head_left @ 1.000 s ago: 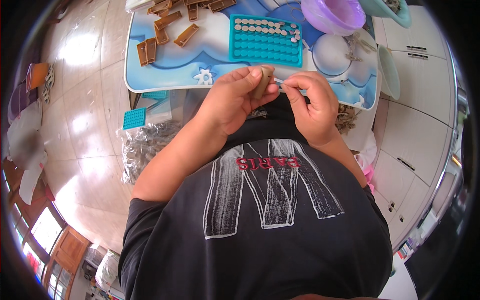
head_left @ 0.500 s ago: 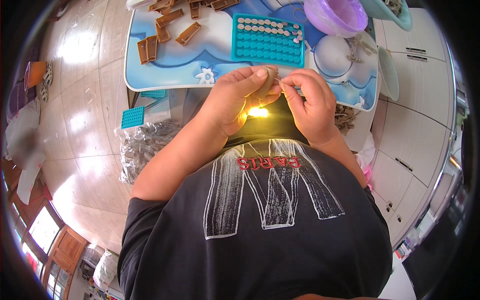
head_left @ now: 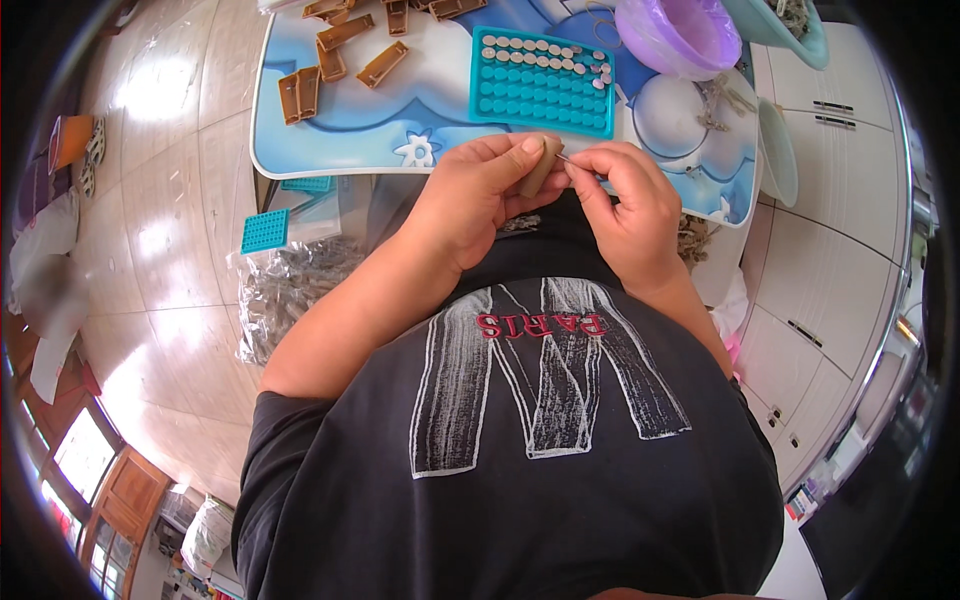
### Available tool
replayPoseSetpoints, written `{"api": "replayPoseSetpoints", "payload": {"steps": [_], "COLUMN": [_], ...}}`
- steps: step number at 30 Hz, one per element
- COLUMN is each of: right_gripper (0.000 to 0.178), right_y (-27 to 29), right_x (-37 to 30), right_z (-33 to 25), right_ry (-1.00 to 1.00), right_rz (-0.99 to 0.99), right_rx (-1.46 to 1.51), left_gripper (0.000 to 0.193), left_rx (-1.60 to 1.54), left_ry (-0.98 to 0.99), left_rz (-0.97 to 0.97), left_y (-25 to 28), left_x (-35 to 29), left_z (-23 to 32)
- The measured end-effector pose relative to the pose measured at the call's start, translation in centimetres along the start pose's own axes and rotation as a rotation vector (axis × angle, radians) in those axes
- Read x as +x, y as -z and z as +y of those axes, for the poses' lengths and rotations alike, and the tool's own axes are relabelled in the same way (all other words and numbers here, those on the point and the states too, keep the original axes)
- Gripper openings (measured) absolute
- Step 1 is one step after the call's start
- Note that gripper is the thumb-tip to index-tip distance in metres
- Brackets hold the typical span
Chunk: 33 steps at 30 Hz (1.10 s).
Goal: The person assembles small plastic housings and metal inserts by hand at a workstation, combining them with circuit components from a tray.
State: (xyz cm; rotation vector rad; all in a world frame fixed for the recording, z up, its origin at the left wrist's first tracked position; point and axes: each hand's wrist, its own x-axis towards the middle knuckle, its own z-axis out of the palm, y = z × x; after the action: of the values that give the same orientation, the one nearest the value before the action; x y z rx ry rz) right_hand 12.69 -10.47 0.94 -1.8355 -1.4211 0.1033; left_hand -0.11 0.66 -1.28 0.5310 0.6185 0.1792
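My left hand (head_left: 468, 198) grips a small tan-brown piece (head_left: 540, 170) between thumb and fingers, in front of the table's near edge. Opposite it, the thumb and forefinger of my right hand (head_left: 632, 205) pinch a thin, needle-like tool (head_left: 563, 158). Its tip points at the upper right side of the brown piece; whether the two touch is too small to tell. Just beyond my hands lies a teal tray (head_left: 545, 124) of round cavities. Pale round discs (head_left: 515, 57) fill its far rows, and a few sit at its right end.
Several brown angular pieces (head_left: 382, 64) lie on the blue-patterned table (head_left: 340, 150). A purple lined bowl (head_left: 680, 45) and a pale green basin (head_left: 800, 45) stand back right. Left below the table are a clear bag of grey-brown pieces (head_left: 300, 290) and a small teal tray (head_left: 265, 231).
The bright yellow light beneath my left hand is gone. The brown piece is turned slightly in my fingers, and the right hand has shifted a little to the right.
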Motion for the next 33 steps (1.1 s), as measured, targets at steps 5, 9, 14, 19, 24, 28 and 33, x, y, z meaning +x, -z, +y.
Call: {"api": "replayPoseSetpoints", "payload": {"steps": [5,9,14,19,24,28,33], "right_gripper": [0.011,0.010,0.011,0.013,0.014,0.013,0.018], "right_y": [0.1,0.1,-0.1,-0.3,-0.6,-0.5,0.4], "right_x": [0.2,0.4,0.3,0.1,0.3,0.4,0.4], "right_z": [0.0,-0.1,0.2,0.2,0.5,0.4,0.5], "right_ry": [0.065,0.098,0.089,0.064,0.145,0.161,-0.284], "right_rz": [-0.036,-0.045,-0.037,-0.011,-0.015,-0.014,-0.117], "right_rx": [-0.047,-0.089,-0.074,-0.029,-0.079,-0.084,0.514], "left_gripper": [0.032,0.034,0.034,0.034,0.032,0.032,0.027], "left_rx": [0.024,0.050,0.033,0.007,0.038,0.049,0.086], "left_ry": [-0.007,0.023,0.017,0.021,0.016,0.016,0.044], "left_rz": [-0.017,-0.015,-0.008,-0.003,0.022,0.026,-0.002], "left_y": [0.3,0.1,0.1,0.1,-0.1,-0.1,-0.6], "left_x": [0.1,0.1,0.0,-0.1,-0.1,-0.1,-0.8], "left_z": [-0.1,0.0,-0.1,0.0,0.0,0.1,0.9]}}
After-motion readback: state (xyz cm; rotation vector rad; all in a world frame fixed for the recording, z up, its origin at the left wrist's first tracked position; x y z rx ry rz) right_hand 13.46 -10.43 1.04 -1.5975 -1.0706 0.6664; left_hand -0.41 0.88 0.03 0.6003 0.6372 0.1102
